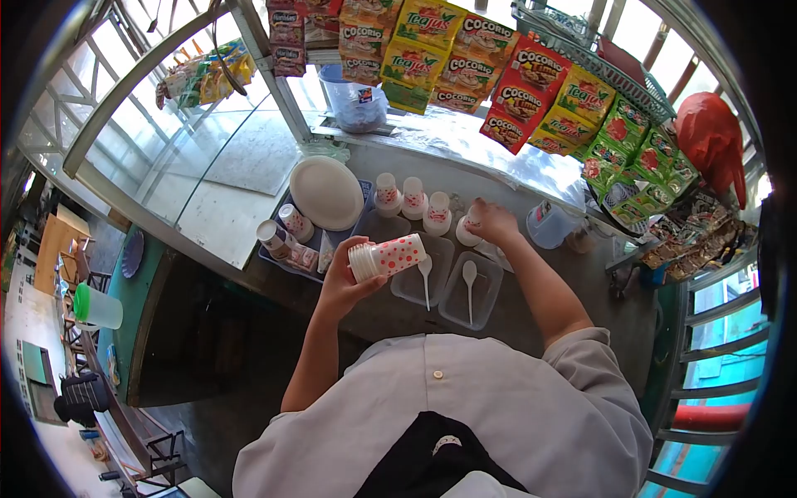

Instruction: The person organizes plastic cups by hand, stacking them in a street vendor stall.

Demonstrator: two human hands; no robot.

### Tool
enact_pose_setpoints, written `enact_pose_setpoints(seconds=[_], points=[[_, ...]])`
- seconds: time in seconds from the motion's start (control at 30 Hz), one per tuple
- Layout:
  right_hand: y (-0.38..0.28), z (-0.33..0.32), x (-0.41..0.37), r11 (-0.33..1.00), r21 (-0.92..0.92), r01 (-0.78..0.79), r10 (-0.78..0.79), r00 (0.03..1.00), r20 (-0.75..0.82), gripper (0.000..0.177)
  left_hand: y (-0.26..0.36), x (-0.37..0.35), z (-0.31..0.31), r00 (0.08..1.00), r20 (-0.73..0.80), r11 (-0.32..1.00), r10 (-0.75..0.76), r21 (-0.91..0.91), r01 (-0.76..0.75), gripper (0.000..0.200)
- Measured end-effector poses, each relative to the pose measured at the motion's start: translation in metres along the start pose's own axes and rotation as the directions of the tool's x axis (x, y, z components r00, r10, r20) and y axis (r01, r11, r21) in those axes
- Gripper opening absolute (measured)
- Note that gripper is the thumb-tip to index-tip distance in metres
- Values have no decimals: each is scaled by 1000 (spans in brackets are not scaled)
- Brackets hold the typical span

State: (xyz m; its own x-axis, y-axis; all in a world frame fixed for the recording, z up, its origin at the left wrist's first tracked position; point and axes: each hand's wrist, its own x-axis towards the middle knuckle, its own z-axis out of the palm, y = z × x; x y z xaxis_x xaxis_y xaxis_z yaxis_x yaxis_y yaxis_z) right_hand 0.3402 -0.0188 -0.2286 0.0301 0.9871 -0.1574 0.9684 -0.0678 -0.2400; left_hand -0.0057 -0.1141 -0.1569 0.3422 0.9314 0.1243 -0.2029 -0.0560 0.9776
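My left hand [342, 278] is wrapped around a nested stack of white paper cups with red dots [394, 255], tilted on its side with the rims toward my palm. My right hand [491, 222] is closed on the upper part of another upside-down cup stack [467, 236] at the back of the counter. Three similar stacks stand in a row to its left, the nearest being a dotted cup stack [437, 214]. In front of them are two clear plastic tubs, each with a white spoon; one is the right tub [491, 303].
A blue tray [311, 272] with cups and small packets sits left, beside a white round lid or plate [326, 192]. A clear pitcher [548, 226] stands right. Drink sachets [529, 87] hang overhead across the front. A glass case [228, 178] borders the left.
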Motion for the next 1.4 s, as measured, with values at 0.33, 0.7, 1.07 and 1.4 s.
enact_pose_setpoints(seconds=[0.33,0.7,1.07,1.4], points=[[-93,-75,-74,492,868,70,-622,726,294,54,0,12,23,994,99,996,-36,90,27,75],[-88,-83,-92,518,827,219,-571,808,144,50,2,16,27,988,115,985,105,125,-120,86],[-83,-91,-98,465,844,268,-555,831,42,47,-2,15,21,995,94,998,47,30,-50,81],[-15,-97,-65,755,616,226,-230,970,-75,44,3,9,3,996,-42,997,78,23,-78,77]])
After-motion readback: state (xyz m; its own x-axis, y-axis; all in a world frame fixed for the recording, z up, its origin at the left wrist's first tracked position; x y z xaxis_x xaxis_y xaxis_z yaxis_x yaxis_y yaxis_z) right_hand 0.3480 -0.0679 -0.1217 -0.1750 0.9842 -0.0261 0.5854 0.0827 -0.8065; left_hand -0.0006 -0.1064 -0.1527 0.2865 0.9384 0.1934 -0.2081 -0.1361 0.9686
